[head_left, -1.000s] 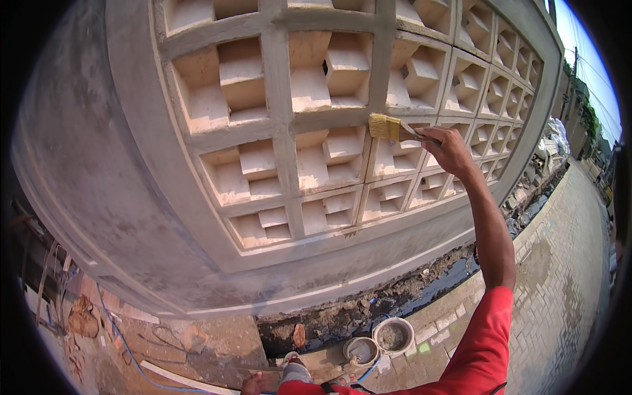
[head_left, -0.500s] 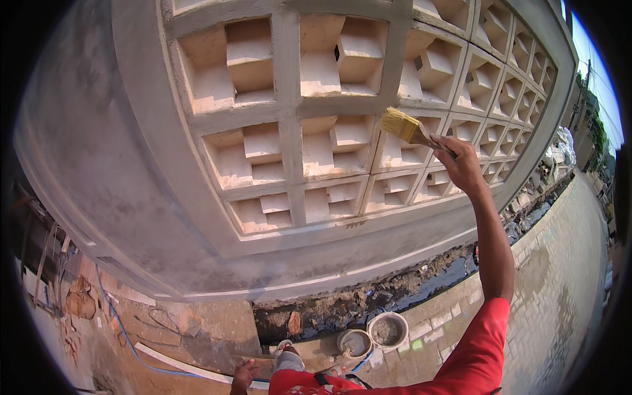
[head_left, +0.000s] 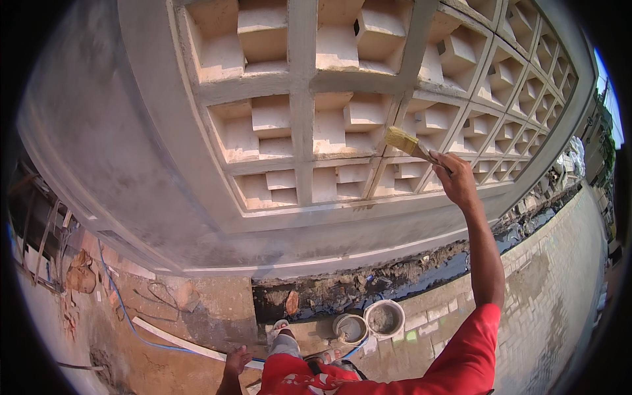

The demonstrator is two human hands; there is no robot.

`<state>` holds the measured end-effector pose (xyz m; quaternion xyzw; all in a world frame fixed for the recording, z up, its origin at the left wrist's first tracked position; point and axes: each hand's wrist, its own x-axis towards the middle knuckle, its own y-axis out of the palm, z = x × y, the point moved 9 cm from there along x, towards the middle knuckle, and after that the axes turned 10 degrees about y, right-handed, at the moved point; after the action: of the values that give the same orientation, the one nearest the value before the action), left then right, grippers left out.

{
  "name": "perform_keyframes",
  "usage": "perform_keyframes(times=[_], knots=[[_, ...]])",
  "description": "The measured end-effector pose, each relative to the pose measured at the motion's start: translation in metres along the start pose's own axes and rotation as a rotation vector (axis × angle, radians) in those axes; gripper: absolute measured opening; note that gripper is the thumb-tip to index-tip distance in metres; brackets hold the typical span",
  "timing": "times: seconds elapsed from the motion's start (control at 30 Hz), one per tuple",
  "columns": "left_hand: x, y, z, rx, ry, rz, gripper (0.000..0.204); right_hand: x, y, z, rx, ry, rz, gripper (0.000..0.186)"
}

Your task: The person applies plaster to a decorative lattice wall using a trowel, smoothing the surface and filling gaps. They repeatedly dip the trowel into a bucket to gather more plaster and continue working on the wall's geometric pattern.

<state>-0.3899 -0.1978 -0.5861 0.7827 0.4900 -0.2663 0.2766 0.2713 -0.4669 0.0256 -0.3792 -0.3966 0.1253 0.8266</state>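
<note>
My right hand (head_left: 455,179) is closed around the handle of a wide paintbrush (head_left: 409,144). Its yellowish bristles point up and left, at a grey joint between the blocks of a cream ventilation-block wall (head_left: 347,173). Whether the bristle tips touch the joint, I cannot tell. Grey mortar bands (head_left: 303,131) run between the block openings on the left side, while narrower dark gaps show further right. Low beside my body hangs my left hand (head_left: 238,359), holding nothing, its fingers loosely apart.
By my feet stand two buckets, one with grey wet mix (head_left: 353,328) and one with grey mortar (head_left: 384,318). A ditch (head_left: 421,283) with dark water follows the wall's base. A blue hose (head_left: 128,336) and a pale plank (head_left: 174,339) lie at left; paving (head_left: 526,329) stretches right.
The brush and my right hand have moved down along the joint relative to the blocks. The view has shifted, so the wall sits higher in it. My left hand still hangs low.
</note>
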Motion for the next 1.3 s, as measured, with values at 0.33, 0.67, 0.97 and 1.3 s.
perform_keyframes(times=[0.33,0.67,0.97,1.3], knots=[[-0.004,0.004,-0.005,0.032,0.011,0.088,0.051,-0.05,0.124,-0.045,-0.246,-0.076,0.377,0.027],[-0.014,-0.003,-0.005,-0.025,0.042,0.019,0.052,-0.037,0.009,0.009,0.206,-0.01,-0.07,0.032],[-0.013,-0.024,-0.003,0.058,0.02,-0.03,0.064,-0.032,0.126,0.063,0.365,-0.048,0.147,0.034],[-0.022,-0.017,-0.02,-0.037,0.054,0.129,0.056,-0.058,0.089,0.016,0.428,0.03,-0.187,0.035]])
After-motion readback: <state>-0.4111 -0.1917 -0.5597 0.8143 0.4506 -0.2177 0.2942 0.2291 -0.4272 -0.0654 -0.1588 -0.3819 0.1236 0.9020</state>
